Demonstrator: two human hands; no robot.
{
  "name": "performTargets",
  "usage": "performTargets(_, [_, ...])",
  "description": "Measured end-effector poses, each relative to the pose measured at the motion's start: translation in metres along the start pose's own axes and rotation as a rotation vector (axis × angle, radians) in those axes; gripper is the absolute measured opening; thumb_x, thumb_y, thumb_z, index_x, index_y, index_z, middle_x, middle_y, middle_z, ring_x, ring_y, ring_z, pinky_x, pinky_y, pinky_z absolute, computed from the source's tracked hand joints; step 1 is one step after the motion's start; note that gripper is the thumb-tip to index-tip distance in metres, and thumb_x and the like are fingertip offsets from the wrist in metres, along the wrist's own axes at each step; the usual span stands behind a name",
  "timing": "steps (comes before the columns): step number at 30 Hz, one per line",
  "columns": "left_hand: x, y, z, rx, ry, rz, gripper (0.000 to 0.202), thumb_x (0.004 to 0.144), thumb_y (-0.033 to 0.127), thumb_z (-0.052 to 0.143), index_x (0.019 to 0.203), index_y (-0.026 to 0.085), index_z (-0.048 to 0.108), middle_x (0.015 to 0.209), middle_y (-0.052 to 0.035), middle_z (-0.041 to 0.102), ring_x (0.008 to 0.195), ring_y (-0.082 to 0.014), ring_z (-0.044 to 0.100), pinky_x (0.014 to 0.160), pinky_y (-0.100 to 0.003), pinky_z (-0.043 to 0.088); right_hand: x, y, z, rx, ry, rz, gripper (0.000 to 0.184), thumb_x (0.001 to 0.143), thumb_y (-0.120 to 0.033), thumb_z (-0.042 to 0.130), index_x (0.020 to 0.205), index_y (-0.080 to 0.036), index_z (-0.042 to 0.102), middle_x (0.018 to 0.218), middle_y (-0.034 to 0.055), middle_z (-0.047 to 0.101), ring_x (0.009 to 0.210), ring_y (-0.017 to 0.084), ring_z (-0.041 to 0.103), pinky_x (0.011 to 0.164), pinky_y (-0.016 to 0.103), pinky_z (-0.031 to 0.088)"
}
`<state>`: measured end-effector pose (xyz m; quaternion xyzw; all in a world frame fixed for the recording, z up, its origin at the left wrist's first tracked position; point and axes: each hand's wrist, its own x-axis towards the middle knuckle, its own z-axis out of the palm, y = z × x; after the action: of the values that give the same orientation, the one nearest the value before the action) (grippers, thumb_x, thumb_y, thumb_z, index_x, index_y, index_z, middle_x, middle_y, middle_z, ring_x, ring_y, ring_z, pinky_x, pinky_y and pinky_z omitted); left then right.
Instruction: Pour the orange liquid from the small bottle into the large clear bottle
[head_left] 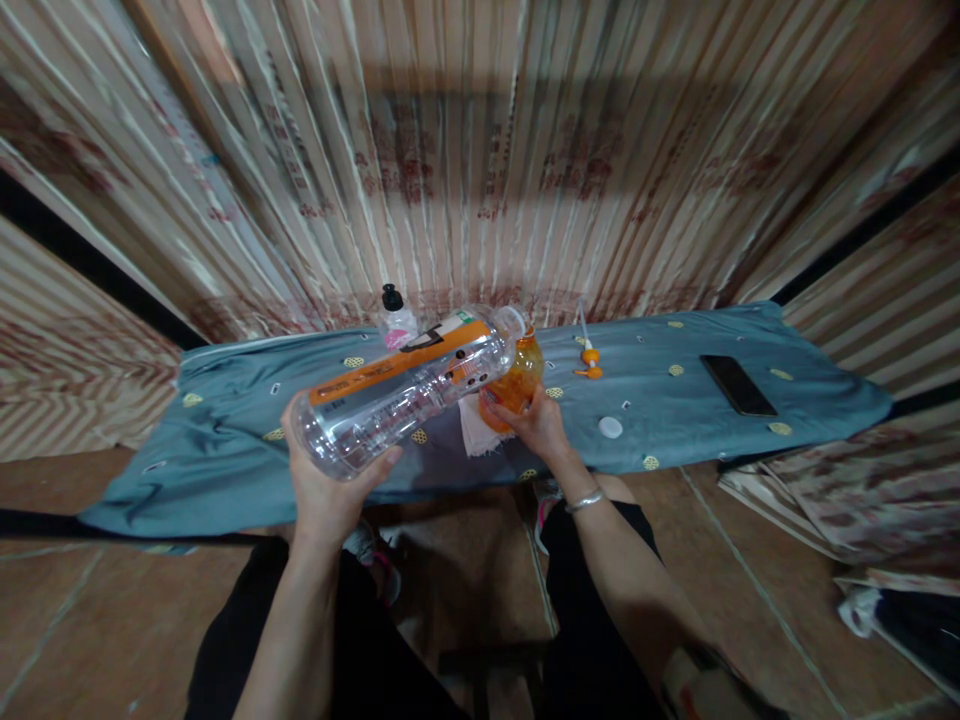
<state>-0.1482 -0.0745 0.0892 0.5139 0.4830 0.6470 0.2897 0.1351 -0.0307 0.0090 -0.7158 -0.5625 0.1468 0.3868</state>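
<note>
My left hand (326,490) is wrapped round the base of a large clear plastic bottle (409,380) with an orange and white label. The bottle is tilted, its mouth pointing up and to the right, at the neck of an orange pump bottle (517,385). Whether the two mouths touch, I cannot tell. My right hand (538,425) grips the orange bottle, which has no pump on it. Beneath it lies a whitish cloth (478,432). An orange pump head (591,360) with a clear tube lies to the right, and a white cap (610,428) is nearer the front.
A blue-green patterned cloth (660,345) covers the long narrow table. Behind the large bottle stands a small bottle with a black top (392,310). A black phone (737,386) lies on the right. Striped curtains (465,150) hang close behind the table.
</note>
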Motion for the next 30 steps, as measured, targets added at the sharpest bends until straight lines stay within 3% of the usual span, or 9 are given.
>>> performTargets(7, [-0.0001,-0.0009,0.0002,-0.010,0.008,-0.040,0.108,0.040,0.042,0.103,0.133,0.026,0.049,0.139,-0.0141,0.058,0.126,-0.0338,0.063,0.097,-0.043,0.060,-0.0015,-0.0020,-0.0014,0.042,0.009,-0.019,0.064,0.076,-0.052,0.087,0.124,-0.019,0.061,0.108,0.0136,0.082,0.103,0.035,0.080,0.087,0.048,0.063])
performTargets(18, [-0.0008,-0.0024,-0.0009,-0.006,-0.001,-0.047,0.109,0.041,0.046,0.104,0.134,0.027,0.049,0.139,-0.0139,0.058,0.127,-0.0349,0.064,0.100,-0.046,0.060,-0.0001,0.0022,0.0025,0.024,0.033,-0.017,0.069,0.071,-0.056,0.091,0.122,-0.019,0.062,0.104,0.0119,0.083,0.099,0.033,0.081,0.081,0.040,0.062])
performTargets(30, [0.0001,-0.0017,-0.0027,0.002,-0.011,-0.049,0.109,0.041,0.042,0.104,0.134,0.026,0.049,0.144,-0.0151,0.057,0.134,-0.0364,0.060,0.105,-0.047,0.057,-0.0001,-0.0001,-0.0004,0.026,0.007,-0.013,0.072,0.072,-0.055,0.089,0.125,-0.017,0.060,0.105,0.0147,0.081,0.101,0.036,0.080,0.084,0.046,0.063])
